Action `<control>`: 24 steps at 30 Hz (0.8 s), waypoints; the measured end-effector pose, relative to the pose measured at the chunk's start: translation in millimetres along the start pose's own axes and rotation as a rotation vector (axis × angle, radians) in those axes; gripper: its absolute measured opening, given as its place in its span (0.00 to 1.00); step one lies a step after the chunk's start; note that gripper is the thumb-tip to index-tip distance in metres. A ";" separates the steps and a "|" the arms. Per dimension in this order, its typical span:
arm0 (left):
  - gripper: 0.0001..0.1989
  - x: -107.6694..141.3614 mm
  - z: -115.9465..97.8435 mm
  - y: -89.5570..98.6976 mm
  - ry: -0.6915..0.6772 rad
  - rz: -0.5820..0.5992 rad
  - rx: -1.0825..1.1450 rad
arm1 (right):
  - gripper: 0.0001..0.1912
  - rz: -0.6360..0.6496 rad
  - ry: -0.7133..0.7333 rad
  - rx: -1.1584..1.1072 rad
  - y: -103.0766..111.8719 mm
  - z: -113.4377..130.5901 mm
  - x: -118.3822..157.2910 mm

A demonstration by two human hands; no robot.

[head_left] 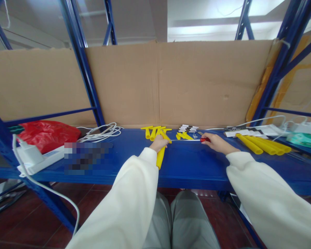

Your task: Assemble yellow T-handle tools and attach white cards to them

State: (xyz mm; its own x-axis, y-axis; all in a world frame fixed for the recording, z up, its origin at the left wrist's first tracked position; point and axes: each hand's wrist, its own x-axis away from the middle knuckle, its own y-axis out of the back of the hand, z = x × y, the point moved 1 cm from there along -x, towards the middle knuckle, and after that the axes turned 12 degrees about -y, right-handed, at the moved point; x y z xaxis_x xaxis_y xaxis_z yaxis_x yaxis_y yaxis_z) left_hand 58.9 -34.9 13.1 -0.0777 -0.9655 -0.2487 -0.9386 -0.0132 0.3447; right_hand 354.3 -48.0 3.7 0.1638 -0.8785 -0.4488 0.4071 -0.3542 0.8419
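Observation:
My left hand (pixel 159 143) is closed round a yellow T-shaped piece (pixel 160 158), whose tube points toward the table's front edge. In my right hand (pixel 214 142) is the red handle of a screwdriver (pixel 205 139); its thin metal shaft reaches left to the head of the yellow piece. Whether the tip touches a screw is too small to tell. Behind my left hand lie several more yellow T-shaped pieces (pixel 147 132). Small yellow parts (pixel 185 136) and a stack of black-and-white pieces (pixel 188 128) lie between and beyond my hands.
Several yellow tubes (pixel 251 144) lie at the right. At the left are a red plastic bag (pixel 47 135), coiled white cable (pixel 103 132), a white power strip (pixel 47 159) and a blurred-out patch. A cardboard sheet (pixel 197 83) stands behind the blue shelf (pixel 191 162), between blue posts.

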 end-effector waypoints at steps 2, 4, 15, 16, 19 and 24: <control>0.13 0.9 -0.7 -0.4 -0.006 -0.017 0.020 | 0.05 -0.002 0.005 -0.001 0.1 0.4 0.2; 0.14 1.8 -1.0 -1.1 -0.013 -0.026 0.027 | 0.05 0.003 0.006 0.001 0.0 0.8 0.4; 0.09 -0.3 0.6 2.1 -0.035 -0.013 -0.220 | 0.11 -0.079 0.166 0.255 14.0 20.7 -0.5; 0.08 -1.1 0.5 3.5 -0.028 -0.002 -0.245 | 0.12 -0.094 0.191 0.297 16.3 24.6 -2.0; 0.06 -3.5 1.8 9.2 -0.009 0.023 -0.308 | 0.13 -0.109 0.234 0.380 20.1 35.2 -6.6; 0.06 -7.3 7.3 17.1 -0.036 0.067 -0.294 | 0.15 -0.044 0.215 0.413 16.4 42.2 -4.1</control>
State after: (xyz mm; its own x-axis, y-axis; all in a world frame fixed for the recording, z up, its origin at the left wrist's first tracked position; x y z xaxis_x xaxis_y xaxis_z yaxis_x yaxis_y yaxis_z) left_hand 41.0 -26.2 14.3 -0.1531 -0.9569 -0.2469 -0.7938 -0.0298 0.6075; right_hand 322.4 -63.7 31.9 0.3543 -0.7889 -0.5020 0.0334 -0.5259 0.8499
